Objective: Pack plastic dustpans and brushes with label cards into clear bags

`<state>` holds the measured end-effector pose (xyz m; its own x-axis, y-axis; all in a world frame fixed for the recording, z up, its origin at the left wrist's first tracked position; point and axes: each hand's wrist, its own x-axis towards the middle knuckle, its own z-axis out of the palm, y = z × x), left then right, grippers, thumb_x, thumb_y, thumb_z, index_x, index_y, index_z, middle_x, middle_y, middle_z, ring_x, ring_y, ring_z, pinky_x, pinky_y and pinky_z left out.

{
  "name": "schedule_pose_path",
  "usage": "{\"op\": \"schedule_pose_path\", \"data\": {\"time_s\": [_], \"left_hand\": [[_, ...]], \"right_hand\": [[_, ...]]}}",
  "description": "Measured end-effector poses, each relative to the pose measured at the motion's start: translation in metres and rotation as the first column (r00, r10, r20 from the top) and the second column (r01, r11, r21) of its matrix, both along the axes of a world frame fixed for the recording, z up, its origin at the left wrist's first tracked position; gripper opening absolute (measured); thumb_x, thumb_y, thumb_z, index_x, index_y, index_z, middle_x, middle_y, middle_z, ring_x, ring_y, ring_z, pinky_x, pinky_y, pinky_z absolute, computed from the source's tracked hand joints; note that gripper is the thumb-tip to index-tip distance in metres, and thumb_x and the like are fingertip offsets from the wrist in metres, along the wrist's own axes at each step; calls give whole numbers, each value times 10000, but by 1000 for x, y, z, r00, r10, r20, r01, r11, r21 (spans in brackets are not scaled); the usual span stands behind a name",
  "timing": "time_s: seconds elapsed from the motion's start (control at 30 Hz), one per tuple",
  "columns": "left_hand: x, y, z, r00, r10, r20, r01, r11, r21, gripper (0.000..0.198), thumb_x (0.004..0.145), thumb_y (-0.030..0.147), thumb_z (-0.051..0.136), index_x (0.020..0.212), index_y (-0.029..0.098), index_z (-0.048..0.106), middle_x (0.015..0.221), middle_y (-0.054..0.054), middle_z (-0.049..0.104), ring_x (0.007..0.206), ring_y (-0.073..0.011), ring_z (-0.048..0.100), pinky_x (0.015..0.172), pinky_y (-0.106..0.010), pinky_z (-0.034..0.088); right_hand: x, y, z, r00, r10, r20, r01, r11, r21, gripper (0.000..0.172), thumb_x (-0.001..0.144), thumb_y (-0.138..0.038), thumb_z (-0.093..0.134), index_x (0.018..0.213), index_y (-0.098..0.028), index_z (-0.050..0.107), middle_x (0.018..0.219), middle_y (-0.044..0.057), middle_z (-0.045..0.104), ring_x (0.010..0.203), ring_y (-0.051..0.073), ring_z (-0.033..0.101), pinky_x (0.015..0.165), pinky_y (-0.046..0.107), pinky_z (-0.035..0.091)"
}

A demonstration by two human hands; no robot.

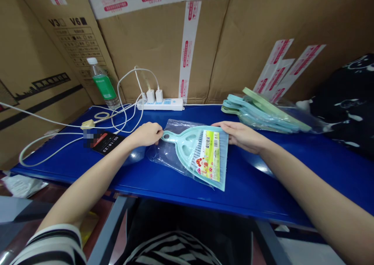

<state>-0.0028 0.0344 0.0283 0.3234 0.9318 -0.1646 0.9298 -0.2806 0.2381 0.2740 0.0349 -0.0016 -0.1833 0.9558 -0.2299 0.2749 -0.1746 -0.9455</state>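
Note:
A light blue dustpan and brush set (201, 156) with a yellow-green label lies on the blue table (292, 179), partly inside a clear plastic bag (163, 152). My left hand (146, 134) is closed, pinching the bag's edge by the dustpan's handle. My right hand (239, 134) grips the far right corner of the dustpan, fingers curled over its edge.
A stack of bagged blue and green dustpans (263, 111) lies behind my right hand. A power strip (160, 103) with chargers and white cables, a water bottle (103, 84) and a phone (106, 140) sit at the left. Cardboard boxes (248, 35) wall the back. A black bag (347, 97) is at right.

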Motion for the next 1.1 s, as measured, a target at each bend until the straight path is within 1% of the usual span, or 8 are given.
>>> {"op": "schedule_pose_path", "data": {"time_s": [0.27, 0.4, 0.63, 0.83, 0.9, 0.97, 1.03, 1.1], "left_hand": [[-6, 4, 0, 999, -33, 6, 33, 999, -15, 332, 846, 196, 371, 537, 188, 493, 522, 9, 637, 503, -116, 567, 592, -241, 389], [-5, 4, 1, 1000, 8, -24, -9, 1000, -25, 357, 855, 192, 350, 520, 195, 473, 540, -4, 637, 521, -130, 572, 599, -251, 388], [-4, 3, 3, 996, 36, -81, -38, 999, -26, 368, 846, 168, 357, 492, 194, 452, 531, -8, 623, 519, -132, 555, 600, -258, 370], [-3, 2, 6, 992, 42, -122, -47, 998, -37, 384, 849, 163, 351, 477, 195, 442, 520, -8, 611, 524, -134, 551, 604, -258, 368], [-2, 2, 6, 989, 48, -138, -54, 998, -37, 386, 850, 166, 348, 476, 195, 440, 525, -11, 612, 527, -137, 552, 606, -260, 371], [-2, 2, 7, 986, 56, -155, -62, 998, -32, 386, 849, 168, 344, 477, 195, 443, 533, -15, 616, 529, -141, 556, 607, -262, 374], [-2, 2, 7, 983, 64, -170, -70, 997, -25, 380, 844, 166, 343, 483, 193, 456, 543, -19, 623, 535, -144, 564, 611, -263, 380], [-2, 2, 7, 980, 73, -185, -77, 997, -20, 371, 841, 166, 342, 497, 190, 479, 552, -21, 630, 540, -144, 571, 614, -261, 384]], "right_hand": [[-10, -6, 8, 972, -143, -186, 115, 982, -149, 231, 943, -196, 382, 880, -191, 604, 867, 84, 718, 828, 169, 680, 777, 309, 541], [-11, -5, 8, 962, -146, -232, 121, 985, -120, 280, 963, -211, 332, 854, -200, 589, 901, 105, 729, 881, 170, 682, 817, 299, 535], [-6, 2, -1, 967, -110, -230, 92, 992, -89, 185, 890, -149, 460, 906, -192, 639, 867, 77, 731, 848, 175, 692, 882, 360, 532], [-8, 2, 0, 959, -229, -168, 224, 973, -50, 141, 874, -127, 516, 977, -199, 580, 836, 45, 710, 749, 147, 681, 834, 332, 557], [-10, 0, 4, 956, -242, -167, 229, 969, -92, 174, 917, -142, 446, 1044, -199, 550, 909, 57, 710, 770, 143, 688, 815, 317, 567], [-10, -2, 7, 963, -205, -176, 178, 971, -159, 252, 932, -138, 403, 1154, -207, 500, 985, 65, 705, 793, 143, 697, 795, 308, 577], [-8, -3, 7, 973, -131, -189, 94, 977, -191, 392, 894, -109, 458, 1266, -227, 424, 1053, 62, 693, 834, 150, 700, 784, 303, 587], [-3, -2, 4, 976, -54, -212, 19, 986, -164, 565, 825, -75, 543, 1331, -251, 363, 1108, 56, 675, 916, 162, 689, 802, 298, 590]]}}
